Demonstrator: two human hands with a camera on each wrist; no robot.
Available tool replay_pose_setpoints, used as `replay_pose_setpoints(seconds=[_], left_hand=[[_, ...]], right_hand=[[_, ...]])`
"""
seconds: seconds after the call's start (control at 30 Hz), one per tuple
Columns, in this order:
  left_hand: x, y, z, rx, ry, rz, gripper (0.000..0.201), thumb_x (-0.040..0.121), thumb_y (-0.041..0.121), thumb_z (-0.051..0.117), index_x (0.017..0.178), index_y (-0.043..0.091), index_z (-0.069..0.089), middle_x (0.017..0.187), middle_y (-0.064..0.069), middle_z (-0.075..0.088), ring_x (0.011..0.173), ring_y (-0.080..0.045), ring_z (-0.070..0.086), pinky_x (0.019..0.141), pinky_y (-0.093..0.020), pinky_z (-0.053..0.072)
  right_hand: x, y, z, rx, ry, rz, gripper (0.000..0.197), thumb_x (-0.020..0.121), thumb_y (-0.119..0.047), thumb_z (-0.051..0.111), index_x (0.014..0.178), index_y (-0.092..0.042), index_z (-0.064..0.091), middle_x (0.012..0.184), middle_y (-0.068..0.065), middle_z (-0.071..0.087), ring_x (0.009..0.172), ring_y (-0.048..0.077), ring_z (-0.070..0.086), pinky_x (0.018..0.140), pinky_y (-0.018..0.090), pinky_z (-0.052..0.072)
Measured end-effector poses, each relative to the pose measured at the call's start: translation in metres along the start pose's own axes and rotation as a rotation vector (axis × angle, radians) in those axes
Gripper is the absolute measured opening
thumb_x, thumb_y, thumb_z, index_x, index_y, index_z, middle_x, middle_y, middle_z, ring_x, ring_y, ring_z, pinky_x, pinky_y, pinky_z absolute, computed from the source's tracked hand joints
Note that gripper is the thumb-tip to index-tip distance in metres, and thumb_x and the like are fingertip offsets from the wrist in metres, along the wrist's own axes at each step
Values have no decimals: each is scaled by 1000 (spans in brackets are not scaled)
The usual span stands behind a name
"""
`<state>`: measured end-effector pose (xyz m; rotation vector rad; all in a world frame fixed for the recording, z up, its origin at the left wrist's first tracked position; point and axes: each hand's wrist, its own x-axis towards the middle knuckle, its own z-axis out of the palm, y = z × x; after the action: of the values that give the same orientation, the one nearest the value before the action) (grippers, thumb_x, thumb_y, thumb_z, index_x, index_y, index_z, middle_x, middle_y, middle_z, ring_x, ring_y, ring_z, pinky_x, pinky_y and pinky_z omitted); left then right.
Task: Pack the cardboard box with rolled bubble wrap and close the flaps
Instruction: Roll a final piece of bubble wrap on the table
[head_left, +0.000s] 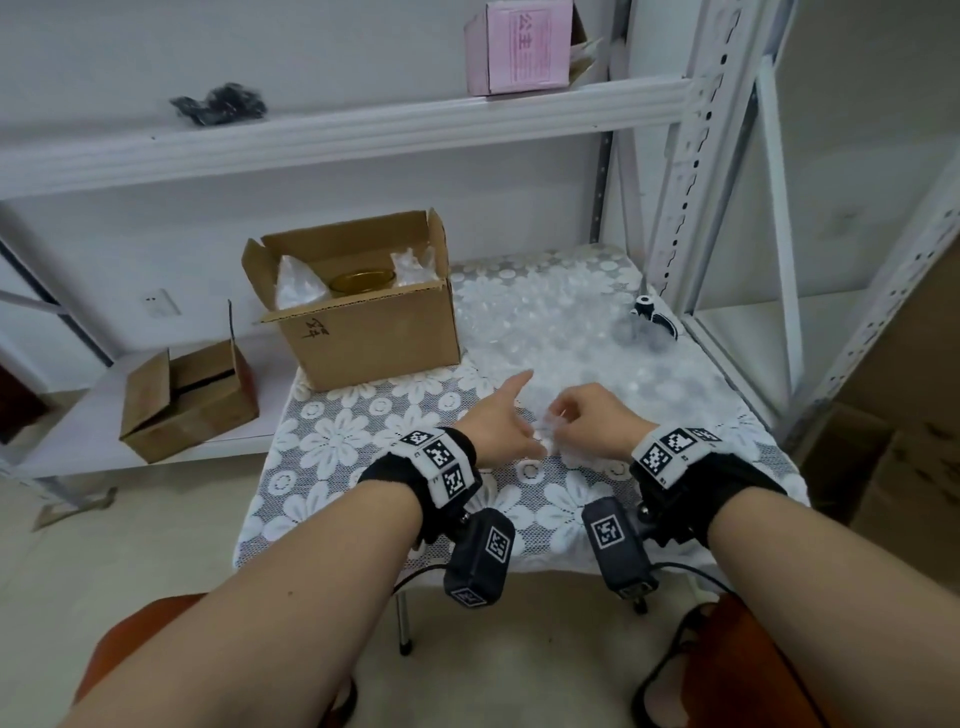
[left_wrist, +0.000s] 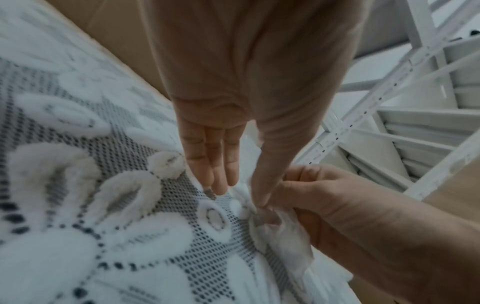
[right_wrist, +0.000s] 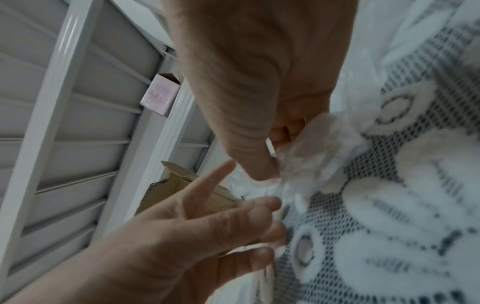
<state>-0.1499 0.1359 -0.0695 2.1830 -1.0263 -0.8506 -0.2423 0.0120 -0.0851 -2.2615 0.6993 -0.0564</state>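
Right hand (head_left: 592, 415) hides (partly) the pinched bubble wrap (head_left: 550, 358).

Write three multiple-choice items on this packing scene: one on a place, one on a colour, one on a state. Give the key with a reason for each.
1. Where does the open cardboard box stand?
A. the table's far left corner
B. the top shelf
C. the floor

2. What colour is the small box on the upper shelf?
A. green
B. pink
C. black

3. How are the open cardboard box's flaps?
A. taped shut
C. folded shut
B. standing open

Key: 1 A, it sits on the lace tablecloth, left of the bubble wrap sheet. 2 B, its face is pink. 3 B, the gold lid and the wrap inside show.
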Motion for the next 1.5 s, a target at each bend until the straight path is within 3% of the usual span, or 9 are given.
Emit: replay_pose_setpoints(seconds=[0.27, 0.43, 0.53, 0.63, 0.7, 0.77, 0.9, 1.2, 1.5], left_hand=[[-8, -14, -11, 57, 225, 11, 14, 83, 13, 69, 98, 13, 70, 96, -5, 70, 80, -16, 62, 80, -33, 54], [-4, -32, -22, 32, 381, -96, 15, 87, 12, 60, 78, 4, 68, 79, -8, 65, 73, -19, 56, 72, -32, 49], [-3, -41, -28, 53, 405, -184, 34, 89, 26, 61, 59, 15, 49, 62, 1, 50, 61, -15, 48, 59, -28, 40], [-7, -46, -32, 160, 470, -189, 17, 82, 28, 70, 77, 16, 60, 89, -4, 62, 87, -19, 57, 74, -29, 46], [-10, -47, -33, 200, 550, -52, 42, 75, 23, 79, 113, 17, 62, 123, -1, 58, 118, -19, 50, 101, -31, 40], [-12, -40, -34, 192, 504, 107, 59, 73, 19, 81, 126, 20, 55, 132, 3, 55, 124, -15, 46, 104, -26, 33], [-11, -27, -28, 146, 332, 102, 27, 78, 23, 76, 102, 12, 70, 100, 1, 66, 91, -12, 56, 75, -20, 38], [-6, -44, -31, 124, 349, -113, 31, 89, 17, 56, 60, 13, 45, 65, 0, 50, 60, -13, 45, 50, -21, 31], [-3, -48, -30, 205, 372, -189, 26, 92, 20, 54, 69, 10, 52, 78, -8, 60, 73, -22, 57, 62, -26, 40]], right_hand=[[-5, -25, 17, 177, -80, -179, 31, 86, -31, 68, 105, -7, 64, 91, -1, 62, 78, 8, 56, 69, 21, 45], [-9, -26, 23, -233, -108, -191, 68, 73, -38, 76, 129, -16, 45, 122, 2, 44, 113, 18, 41, 91, 30, 40], [-11, -21, 24, -375, 14, -191, 42, 84, -17, 62, 124, -11, 48, 119, 6, 46, 112, 21, 40, 87, 26, 35], [-10, -15, 22, -390, 90, -204, 19, 90, -8, 53, 108, -8, 58, 102, 4, 51, 104, 22, 50, 80, 23, 36], [-9, -12, 21, -409, 84, -210, 14, 92, -10, 53, 103, -8, 61, 98, 4, 53, 101, 21, 52, 78, 23, 37], [-7, -13, 21, -424, 78, -216, 8, 91, -10, 55, 95, -10, 61, 92, 1, 49, 94, 20, 50, 76, 24, 36], [-4, -14, 21, -402, 81, -194, 23, 84, -4, 56, 65, -15, 50, 73, -2, 47, 78, 20, 49, 55, 21, 30], [-5, -7, -2, -347, 50, 44, 15, 81, -22, 67, 88, -10, 60, 92, 4, 63, 78, 18, 60, 64, 26, 47], [-1, 8, -26, -310, 76, 233, 19, 91, -23, 51, 81, -7, 55, 83, 9, 61, 75, 25, 58, 71, 34, 49]])
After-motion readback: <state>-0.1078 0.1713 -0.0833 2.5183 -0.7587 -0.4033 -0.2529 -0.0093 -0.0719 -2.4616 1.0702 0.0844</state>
